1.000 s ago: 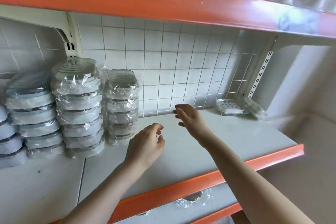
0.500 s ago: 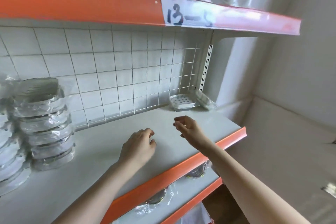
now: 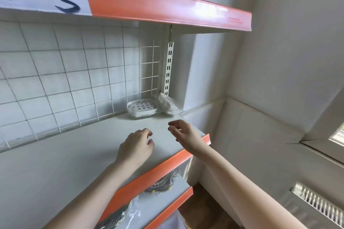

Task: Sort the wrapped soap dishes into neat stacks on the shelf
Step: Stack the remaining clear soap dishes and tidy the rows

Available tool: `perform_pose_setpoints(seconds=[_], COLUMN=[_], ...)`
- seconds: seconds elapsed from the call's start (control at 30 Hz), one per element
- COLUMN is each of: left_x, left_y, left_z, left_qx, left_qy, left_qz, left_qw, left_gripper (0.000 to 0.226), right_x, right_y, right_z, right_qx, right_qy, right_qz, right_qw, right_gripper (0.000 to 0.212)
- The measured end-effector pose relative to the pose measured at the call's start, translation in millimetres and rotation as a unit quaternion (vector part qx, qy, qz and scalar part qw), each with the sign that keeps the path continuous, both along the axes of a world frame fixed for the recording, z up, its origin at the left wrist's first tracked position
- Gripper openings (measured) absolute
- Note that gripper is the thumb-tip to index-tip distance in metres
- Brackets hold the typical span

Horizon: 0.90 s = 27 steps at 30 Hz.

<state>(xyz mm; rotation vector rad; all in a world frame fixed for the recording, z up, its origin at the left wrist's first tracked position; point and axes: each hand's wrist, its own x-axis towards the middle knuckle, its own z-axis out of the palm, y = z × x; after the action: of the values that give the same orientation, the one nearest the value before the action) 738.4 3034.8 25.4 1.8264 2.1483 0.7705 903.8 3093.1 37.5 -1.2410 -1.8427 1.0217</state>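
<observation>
Two wrapped soap dishes sit in the back right corner of the white shelf (image 3: 55, 163). One soap dish (image 3: 141, 108) lies flat, its perforated top facing up. The other wrapped dish (image 3: 168, 105) leans tilted against the corner post. My left hand (image 3: 136, 147) hovers over the shelf with fingers loosely curled, holding nothing. Beside it, my right hand (image 3: 183, 133) reaches toward the dishes, fingers relaxed and empty, a short way in front of them. The stacks of wrapped dishes at the left are out of view.
A wire grid panel (image 3: 74, 83) backs the shelf. An orange-edged upper shelf (image 3: 167, 7) hangs overhead. On the lower shelf lie wrapped metal items (image 3: 162, 184). A white wall (image 3: 279, 61) and a radiator (image 3: 320, 208) stand to the right.
The view has swung right, so the dish stacks left the frame and the two loose dishes came nearer. Both hands moved right along the shelf toward that corner, still empty.
</observation>
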Motion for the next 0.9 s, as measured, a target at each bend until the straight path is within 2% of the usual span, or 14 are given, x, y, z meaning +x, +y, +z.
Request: perform_pose_setpoints(seconds=[0.27, 0.67, 0.9], left_x=[21.2, -36.2, -47.3], left_y=[24.4, 77.3, 126.5], left_z=[-6.9, -4.0, 2.0], left_qx=[-0.013, -0.011, 0.028], left_qy=[-0.005, 0.035, 0.070], left_qz=[-0.005, -0.002, -0.018], left_qw=[1.000, 0.999, 0.997], left_gripper=[0.031, 0.033, 0.035], right_x=[19.1, -16.7, -18.9], right_y=[19.5, 67.6, 107.5], right_z=[-1.3, -1.8, -2.2], right_qx=[0.004, 0.032, 0.062], right_qy=[-0.008, 0.026, -0.052], right_qz=[-0.009, -0.115, -0.153], right_qw=[1.000, 0.993, 0.985], right_gripper=[0.025, 0.023, 0.032])
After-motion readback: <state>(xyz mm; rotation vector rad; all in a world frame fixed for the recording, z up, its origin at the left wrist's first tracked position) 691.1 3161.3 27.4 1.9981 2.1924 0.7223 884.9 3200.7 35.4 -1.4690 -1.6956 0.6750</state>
